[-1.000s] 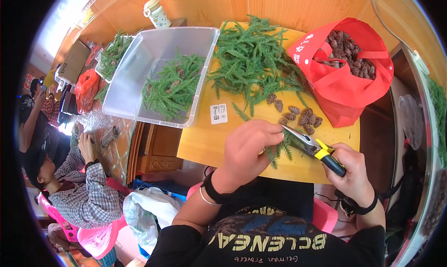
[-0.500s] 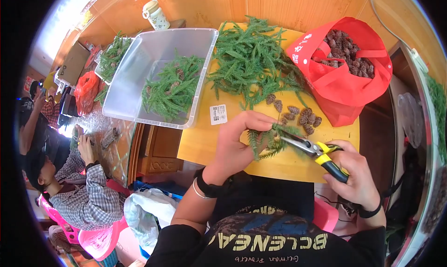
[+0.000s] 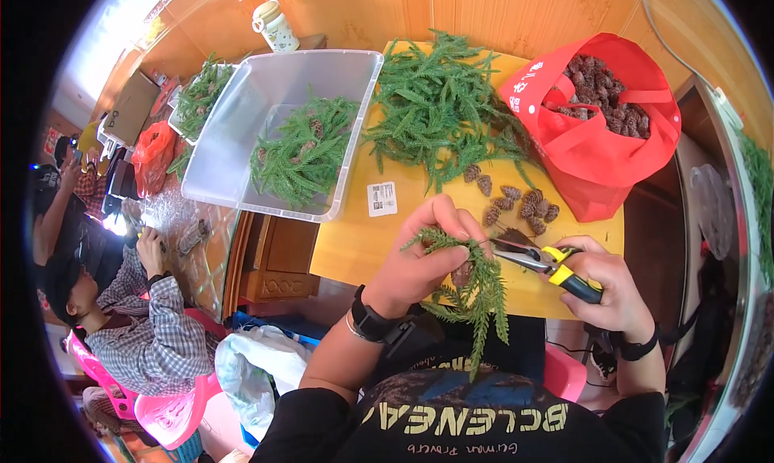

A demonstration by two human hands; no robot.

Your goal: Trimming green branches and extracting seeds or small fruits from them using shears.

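My left hand (image 3: 431, 257) pinches a green artificial pine sprig (image 3: 482, 294) whose needled twigs hang down past the table's near edge. A brown pine cone (image 3: 463, 276) shows partly among those twigs, beneath my thumb. In my right hand (image 3: 609, 289) is a pair of pliers (image 3: 556, 267) with yellow and black handles. Their metal jaws point left and reach the upper end of the sprig, close to my left fingertips. Whether the jaws bite on the stem cannot be made out. Several loose pine cones (image 3: 534, 205) lie on the yellow table (image 3: 347, 253) just beyond the pliers.
A pile of green sprigs (image 3: 439, 108) covers the table's far side. Right of it stands a red bag (image 3: 592, 168) of pine cones. At left is a clear plastic bin (image 3: 234, 160) holding finished-looking sprigs with cones. A white label (image 3: 382, 199) lies nearby. Another person (image 3: 153, 326) sits at far left.
My left hand has turned over, so the sprig now hangs toward me and its cone shows. The pliers' jaws have stayed near its stem end, with my right hand barely shifted.
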